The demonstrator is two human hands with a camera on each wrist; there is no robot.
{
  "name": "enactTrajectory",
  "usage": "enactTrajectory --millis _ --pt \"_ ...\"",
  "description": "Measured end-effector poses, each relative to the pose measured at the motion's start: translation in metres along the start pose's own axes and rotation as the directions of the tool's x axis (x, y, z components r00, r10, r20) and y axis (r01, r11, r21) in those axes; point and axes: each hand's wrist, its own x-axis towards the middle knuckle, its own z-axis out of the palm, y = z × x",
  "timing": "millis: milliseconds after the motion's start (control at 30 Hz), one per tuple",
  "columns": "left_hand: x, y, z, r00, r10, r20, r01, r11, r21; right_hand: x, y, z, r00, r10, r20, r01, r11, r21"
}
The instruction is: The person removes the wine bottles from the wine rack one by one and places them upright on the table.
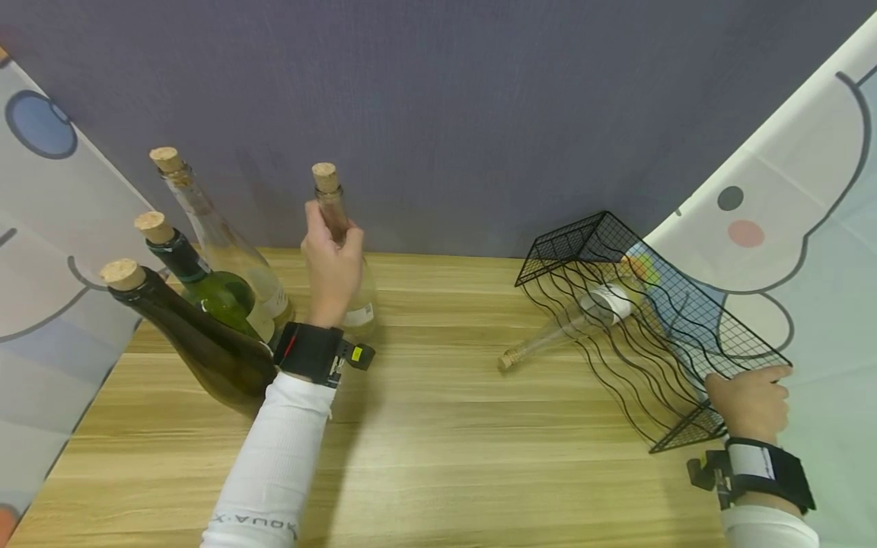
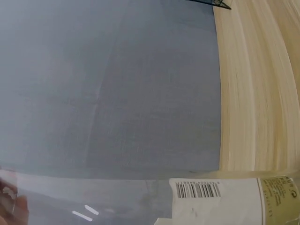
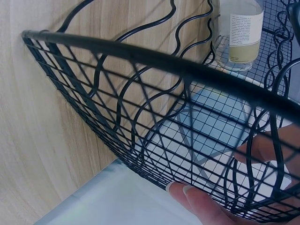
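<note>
My left hand (image 1: 332,262) grips the neck of a clear corked glass bottle (image 1: 361,313), which stands upright near the table's back edge. Across the bottom of the left wrist view runs that bottle's pale label (image 2: 215,201) with a barcode. At the right, my right hand (image 1: 750,399) holds the near end of a black wire wine rack (image 1: 688,304) with wavy bars. Fingers (image 3: 201,201) curl round its mesh in the right wrist view. One clear bottle (image 1: 610,302) lies in the rack, its cork pointing left and toward me.
Left of the left hand stand a dark bottle (image 1: 199,339), a green bottle (image 1: 222,297) and another clear bottle (image 1: 229,247), all corked and close together. The wooden table (image 1: 445,449) meets a grey panel (image 1: 425,129) behind. Cartoon-printed cloth (image 1: 760,190) borders the right side.
</note>
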Motion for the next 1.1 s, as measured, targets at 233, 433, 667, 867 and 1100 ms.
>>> enactTrajectory --millis 233,433,667,867,1100 --pt "0.005 0.022 -0.007 0.998 -0.051 -0.033 0.051 0.999 0.011 0.000 0.000 0.000 1.000 0.006 -0.001 -0.006 1.000 -0.002" --pt "0.014 0.006 -0.010 0.997 -0.068 -0.046 0.069 0.998 0.005 0.000 0.001 0.001 1.000 0.003 0.002 -0.003 1.000 -0.005" --pt "0.029 -0.021 -0.014 0.991 -0.076 -0.112 0.082 0.995 0.053 0.007 0.004 0.002 1.000 0.016 0.006 -0.016 1.000 -0.005" --pt "0.040 -0.024 -0.021 0.980 -0.118 -0.162 0.141 0.981 0.136 0.007 0.003 0.002 1.000 0.020 -0.001 -0.020 1.000 0.003" --pt "0.047 -0.025 -0.027 0.961 -0.193 -0.197 0.239 0.940 0.244 0.005 0.002 0.002 1.000 0.016 -0.002 -0.016 1.000 -0.003"
